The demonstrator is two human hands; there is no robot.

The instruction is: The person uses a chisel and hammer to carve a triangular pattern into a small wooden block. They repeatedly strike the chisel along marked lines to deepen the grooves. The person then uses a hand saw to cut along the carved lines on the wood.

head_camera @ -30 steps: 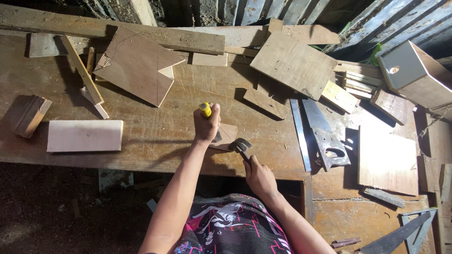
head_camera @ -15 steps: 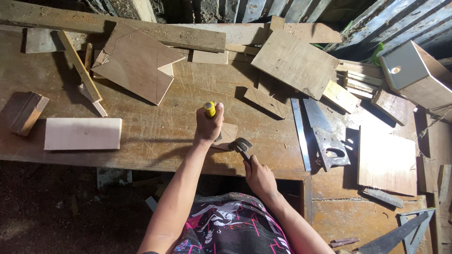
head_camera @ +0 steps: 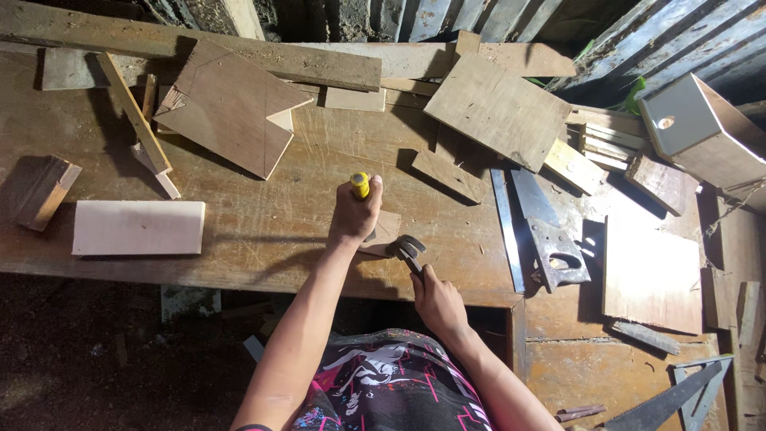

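Left fingers (head_camera: 369, 199) clenched around a yellow-handled chisel (head_camera: 361, 184), held upright, tip down on a small wood piece (head_camera: 386, 230) on the table (head_camera: 263, 239). Left hand (head_camera: 356, 214) covering most of the handle, only the yellow top showing. Right fingers (head_camera: 421, 279) wrapped tight on the shaft of a hammer (head_camera: 407, 249), head just beside the wood piece and near the left wrist. Right hand (head_camera: 438, 301) at the table's near edge, above a pink and black patterned shirt (head_camera: 391, 387).

Further out on the left: a pale board (head_camera: 138, 227) lying flat, a small dark block (head_camera: 38, 191) beyond it near the edge, a thin strip (head_camera: 132, 116) set diagonally. Behind the hands: a notched plywood sheet (head_camera: 227, 108), a long plank (head_camera: 191, 48) along the back, a short dark offcut (head_camera: 448, 175) lying slantwise. To the right of the hammer: two handsaws (head_camera: 542, 231) side by side, blades pointing away, handles toward the near edge. Above them a square panel (head_camera: 499, 112) tilted over other scraps. Far right: a square plywood sheet (head_camera: 653, 271) flat on a second surface, a stack of thin slats (head_camera: 610, 144), a box (head_camera: 702, 132) with a round hole in its grey face. Lower right corner: a dark metal square (head_camera: 678, 399).
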